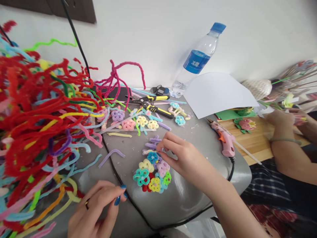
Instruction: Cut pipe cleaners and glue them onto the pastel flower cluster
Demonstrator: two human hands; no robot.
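Note:
My right hand reaches over a cluster of pipe-cleaner flowers in blue, teal, yellow, green, pink and red. Its thumb and forefinger are pinched together at the cluster's upper edge, beside several short purple pipe-cleaner pieces; what lies between the fingertips is hidden. Lower left, my left hand, with blue nails and a ring, hovers with fingers curled in and nothing visible in them. A black cord runs past its fingertips. Above it lies a bent purple pipe cleaner.
A tangled pipe-cleaner heap fills the left. Behind are loose flowers, yellow-black pliers, a water bottle and white paper. A pink glue gun lies right, near another person's hands and a wooden board.

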